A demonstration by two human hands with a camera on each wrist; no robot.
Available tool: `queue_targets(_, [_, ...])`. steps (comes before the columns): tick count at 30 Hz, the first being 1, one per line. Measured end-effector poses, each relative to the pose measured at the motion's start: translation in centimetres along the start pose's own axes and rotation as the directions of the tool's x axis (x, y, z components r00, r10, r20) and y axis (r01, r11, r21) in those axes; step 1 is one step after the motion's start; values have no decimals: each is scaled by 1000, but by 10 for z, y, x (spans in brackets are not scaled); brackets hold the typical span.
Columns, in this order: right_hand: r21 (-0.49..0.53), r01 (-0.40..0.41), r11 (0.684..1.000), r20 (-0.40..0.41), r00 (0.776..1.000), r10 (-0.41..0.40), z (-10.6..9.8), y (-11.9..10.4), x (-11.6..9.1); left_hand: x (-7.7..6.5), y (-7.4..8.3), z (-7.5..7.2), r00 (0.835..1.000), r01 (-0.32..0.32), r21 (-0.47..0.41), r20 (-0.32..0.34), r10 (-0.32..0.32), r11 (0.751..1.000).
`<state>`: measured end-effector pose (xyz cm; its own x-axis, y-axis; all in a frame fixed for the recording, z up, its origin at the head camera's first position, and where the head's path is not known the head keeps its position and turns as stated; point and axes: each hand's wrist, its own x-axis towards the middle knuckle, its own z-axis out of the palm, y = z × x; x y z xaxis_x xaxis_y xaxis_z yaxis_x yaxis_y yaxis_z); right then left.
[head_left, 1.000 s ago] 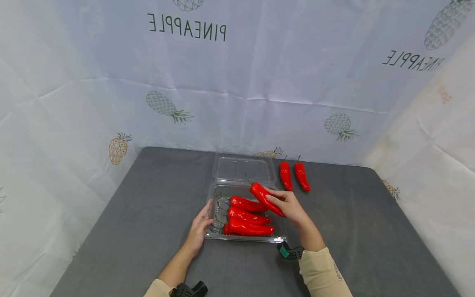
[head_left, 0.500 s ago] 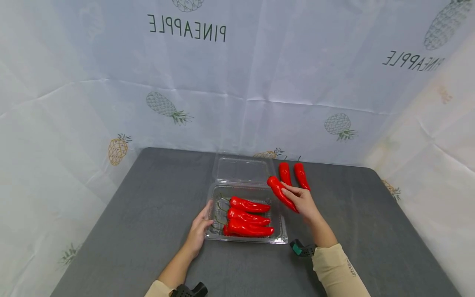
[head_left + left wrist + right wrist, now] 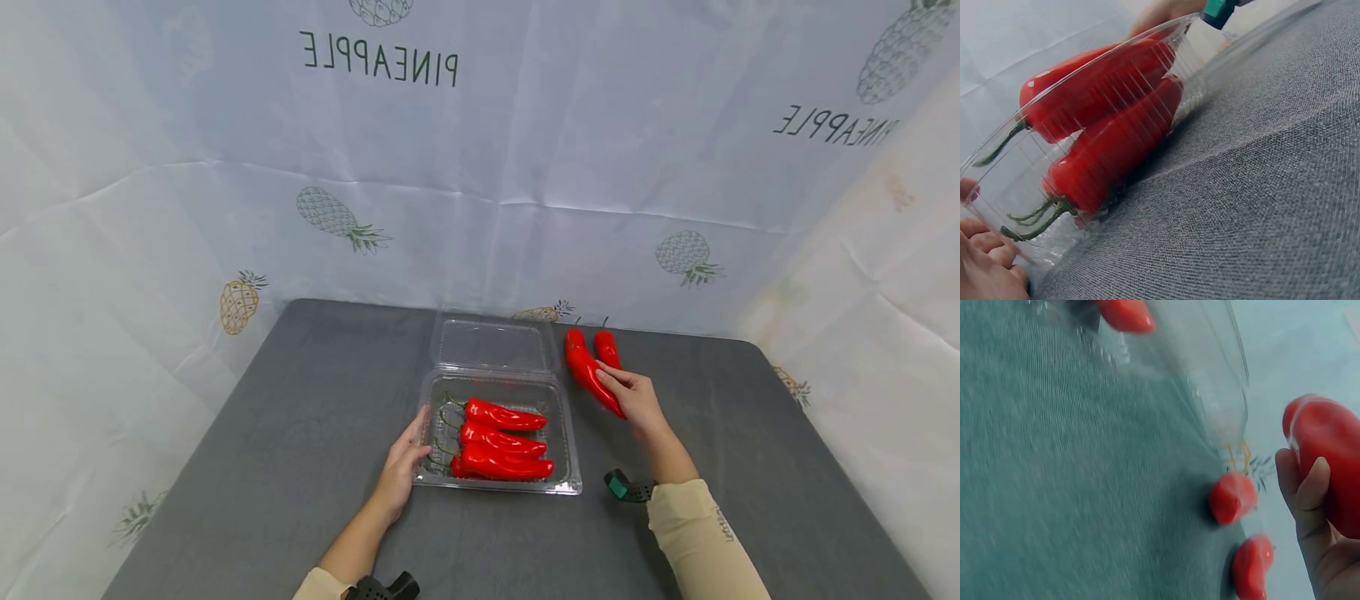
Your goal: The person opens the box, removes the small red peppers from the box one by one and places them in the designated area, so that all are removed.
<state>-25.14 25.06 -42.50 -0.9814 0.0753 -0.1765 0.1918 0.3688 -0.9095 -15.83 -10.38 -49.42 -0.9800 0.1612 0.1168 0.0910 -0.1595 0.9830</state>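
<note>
My right hand (image 3: 633, 402) holds a red chili pepper (image 3: 588, 371) between thumb and fingers, above the table to the right of a clear plastic container (image 3: 572, 467). In the right wrist view the held pepper (image 3: 1329, 444) hangs above the table, apart from two others. My left hand (image 3: 401, 462) grips the container's left side, the thumb at the rim and the other fingers outside, low on the wall. Several red peppers (image 3: 498, 437) with green stems lie crosswise in the container, at least one partly hidden under the front one. Its lid (image 3: 491, 343) lies folded back.
Two loose red peppers lie at the back right of the grey table (image 3: 322, 400); the right one (image 3: 607, 346) shows past my hand, the other (image 3: 1233, 498) is mostly covered in the head view. A white pineapple-print curtain (image 3: 525, 150) stands behind the table.
My right hand has carried its pepper from over the container to the right, out past the rim toward the loose peppers. My left hand and the container have stayed in place.
</note>
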Motion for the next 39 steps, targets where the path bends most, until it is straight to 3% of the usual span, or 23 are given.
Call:
queue_targets(18, [-3,-30,1000,-108,994,29,-44,6,29,0,-1,-1,1000,-13,1,9,13,1000])
queue_targets(30, [20,-57,998,-182,982,59,-56,9,48,1,-3,-1,1000,-13,-14,8,14,1000])
queue_targets(39, [21,-98,995,-234,967,100,-63,26,68,0,0,-1,1000,13,7,-7,-13,1000])
